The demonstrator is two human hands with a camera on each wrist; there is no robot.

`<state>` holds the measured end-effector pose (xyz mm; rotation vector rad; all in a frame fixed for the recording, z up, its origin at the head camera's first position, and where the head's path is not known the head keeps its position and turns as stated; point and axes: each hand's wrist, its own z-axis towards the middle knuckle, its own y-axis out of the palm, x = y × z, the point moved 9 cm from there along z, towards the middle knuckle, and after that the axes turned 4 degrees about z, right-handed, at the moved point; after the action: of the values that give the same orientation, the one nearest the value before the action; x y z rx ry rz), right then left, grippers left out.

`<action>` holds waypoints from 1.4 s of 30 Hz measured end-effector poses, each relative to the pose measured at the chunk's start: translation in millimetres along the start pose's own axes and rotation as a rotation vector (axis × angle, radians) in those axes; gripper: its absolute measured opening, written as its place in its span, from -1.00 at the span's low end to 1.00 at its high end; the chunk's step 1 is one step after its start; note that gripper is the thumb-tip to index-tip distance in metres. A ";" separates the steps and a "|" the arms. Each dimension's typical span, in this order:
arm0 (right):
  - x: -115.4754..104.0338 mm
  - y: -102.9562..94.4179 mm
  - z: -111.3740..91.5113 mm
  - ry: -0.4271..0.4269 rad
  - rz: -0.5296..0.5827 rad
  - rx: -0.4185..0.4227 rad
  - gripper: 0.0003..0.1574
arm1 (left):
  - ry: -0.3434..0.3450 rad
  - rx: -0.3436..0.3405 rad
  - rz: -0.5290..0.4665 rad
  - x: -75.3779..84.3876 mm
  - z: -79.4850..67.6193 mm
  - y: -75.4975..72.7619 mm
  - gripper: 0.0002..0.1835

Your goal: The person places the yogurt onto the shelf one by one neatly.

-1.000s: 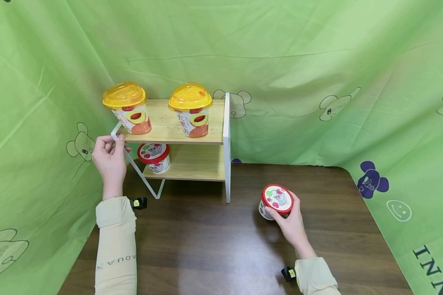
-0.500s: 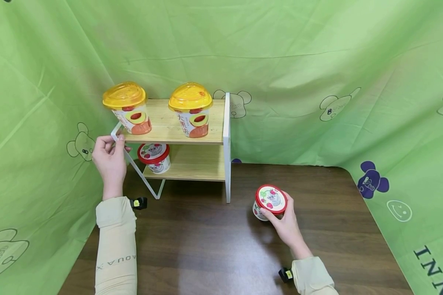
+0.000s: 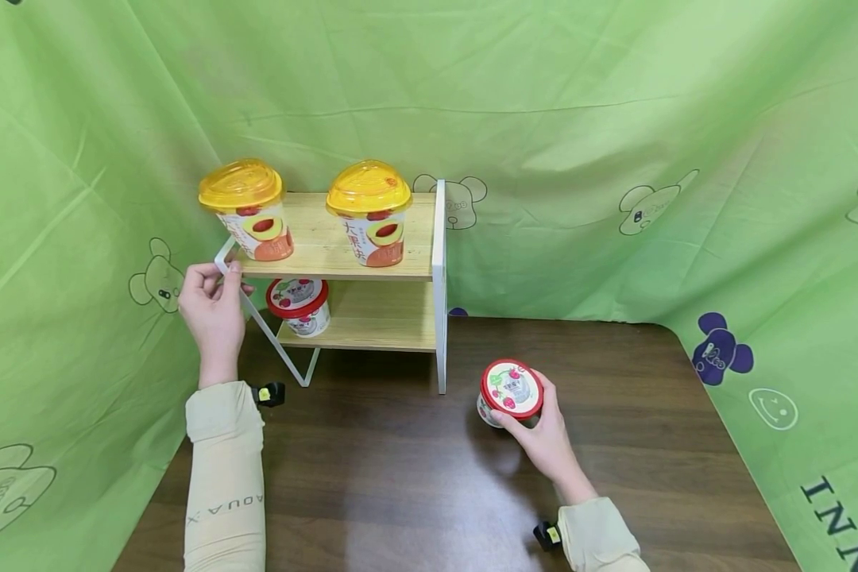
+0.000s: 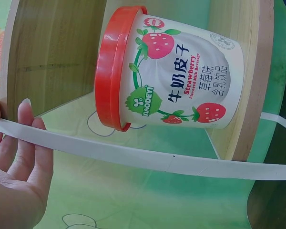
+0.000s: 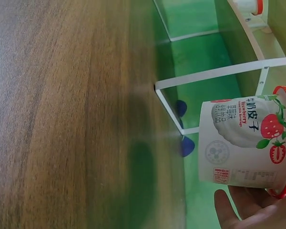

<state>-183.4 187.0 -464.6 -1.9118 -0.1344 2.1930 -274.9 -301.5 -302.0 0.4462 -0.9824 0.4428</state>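
Note:
My right hand (image 3: 546,441) grips a red-lidded strawberry milk tub (image 3: 511,389) to the right of a small two-tier shelf (image 3: 361,314). In the right wrist view the base of this tub (image 5: 248,143) is raised off the tabletop. My left hand (image 3: 214,310) pinches the upper left corner of the shelf's white metal frame (image 4: 148,160), thumb on one side and fingers on the other. A matching strawberry tub (image 4: 176,76) stands upright at the left of the lower tier. Two yellow-lidded peach cups, a left cup (image 3: 257,226) and a right cup (image 3: 372,226), stand on the upper tier.
A dark wooden table (image 3: 400,477) carries the shelf. Green printed cloth (image 3: 543,119) hangs behind it and along both sides. The shelf's right white side frame (image 3: 439,294) rises between the tiers and the tub in hand.
My right hand has carried the strawberry tub a short way left, toward the shelf. The left hand, the shelf and the other containers have stayed in place.

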 end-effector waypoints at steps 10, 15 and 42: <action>-8.6 5.0 0.2 0.000 -0.002 0.007 0.15 | -0.005 -0.003 -0.008 0.4 -0.2 -0.8 -0.92; -10.6 9.6 0.8 0.003 -0.015 -0.011 0.15 | -0.001 -0.003 -0.007 -0.2 -0.4 -1.1 -0.92; -31.6 45.9 3.4 -0.053 0.015 -0.094 0.21 | -0.006 -0.004 -0.023 -1.3 0.2 -1.1 -0.92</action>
<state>-188.0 135.5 -443.6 -1.9086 -0.2371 2.2867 -275.1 -302.7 -303.2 0.4548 -0.9833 0.4187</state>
